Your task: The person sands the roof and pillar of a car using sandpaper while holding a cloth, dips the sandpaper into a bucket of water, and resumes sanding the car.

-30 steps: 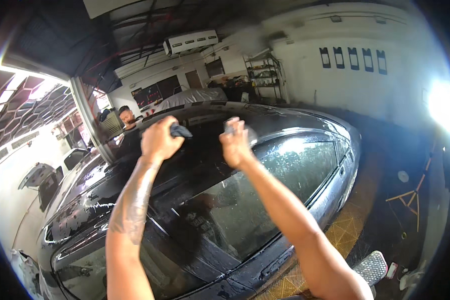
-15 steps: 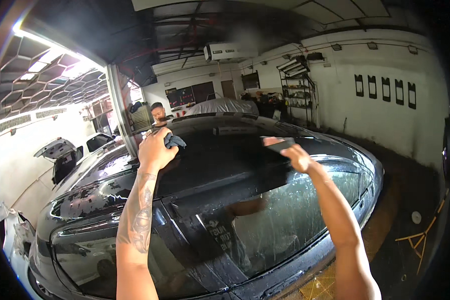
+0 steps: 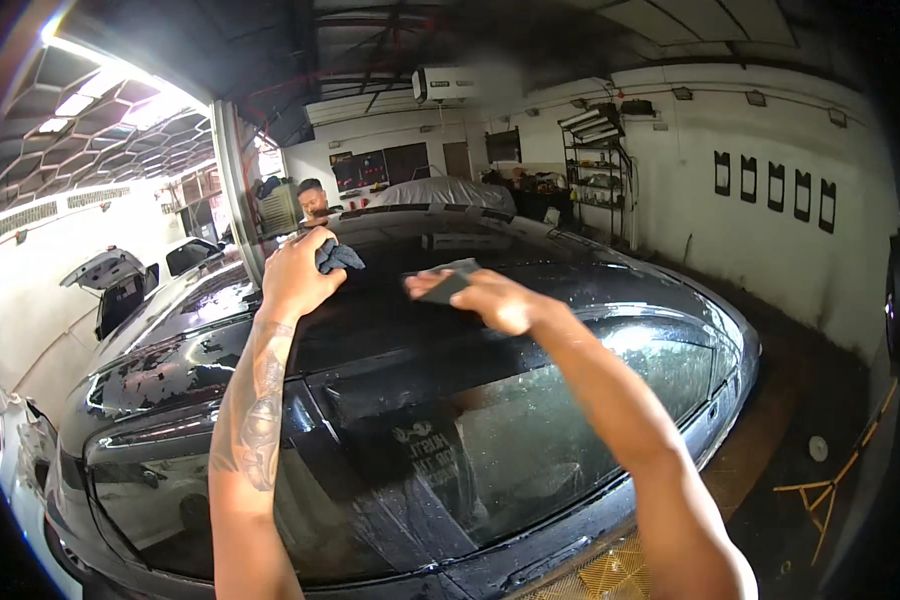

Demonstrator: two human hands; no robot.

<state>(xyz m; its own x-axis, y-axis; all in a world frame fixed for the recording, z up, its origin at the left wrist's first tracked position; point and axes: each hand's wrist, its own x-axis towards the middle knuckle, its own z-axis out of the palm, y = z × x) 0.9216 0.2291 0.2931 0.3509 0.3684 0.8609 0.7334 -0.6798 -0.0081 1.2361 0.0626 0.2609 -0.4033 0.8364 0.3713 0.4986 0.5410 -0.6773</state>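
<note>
A wet black car [image 3: 370,335] fills the middle, its side windows [image 3: 550,435] spotted with water. My left hand [image 3: 295,270] is wrapped round a bunched dark grey-blue cloth [image 3: 339,257] at the roof's left part. My right hand [image 3: 490,300] holds a flat, dark grey rectangular pad [image 3: 447,283] against the middle of the roof, right of the cloth, with fingertips reaching past its left side.
A co-worker [image 3: 312,197] is behind the roof at left, beside a pillar [image 3: 237,200]. Other cars, one with a raised hatch [image 3: 110,268], stand at left. A covered car [image 3: 440,195] and a shelving rack [image 3: 595,185] are behind; a yellow stand [image 3: 820,485] is at right.
My right hand has swept out rightward, then back leftward over the roof with the grey pad. My left hand has moved slightly, still holding the cloth. The head view has shifted.
</note>
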